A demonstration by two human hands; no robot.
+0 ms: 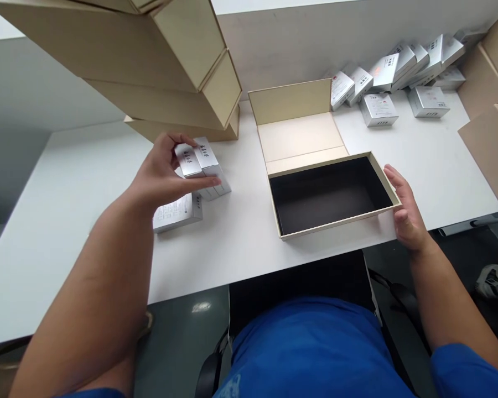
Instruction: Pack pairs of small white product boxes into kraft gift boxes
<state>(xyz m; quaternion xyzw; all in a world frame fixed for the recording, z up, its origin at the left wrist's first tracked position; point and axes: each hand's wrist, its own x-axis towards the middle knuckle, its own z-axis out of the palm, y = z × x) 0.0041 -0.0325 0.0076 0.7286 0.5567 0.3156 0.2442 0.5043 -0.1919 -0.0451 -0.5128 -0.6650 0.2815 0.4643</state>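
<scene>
My left hand (170,166) is closed around two small white cartons (209,166) standing side by side, with dark print on their tops. Another white carton (178,213) lies flat on the table just below that hand. In front of me sits a long cream gift box (301,135) with its lid folded back and a bare black inside. My right hand (406,210) rests at the right end of this box, thumb near the front corner and fingers stretched along the outer side. The fingertips of my left hand are partly hidden behind the cartons.
A tall stack of closed cream boxes (182,66) rises at the back left. Several small silver-white cartons (379,109) lie in a loose heap by the back wall on the right. Brown cardboard (489,149) stands at the far right. The white table (232,249) ends close to my body.
</scene>
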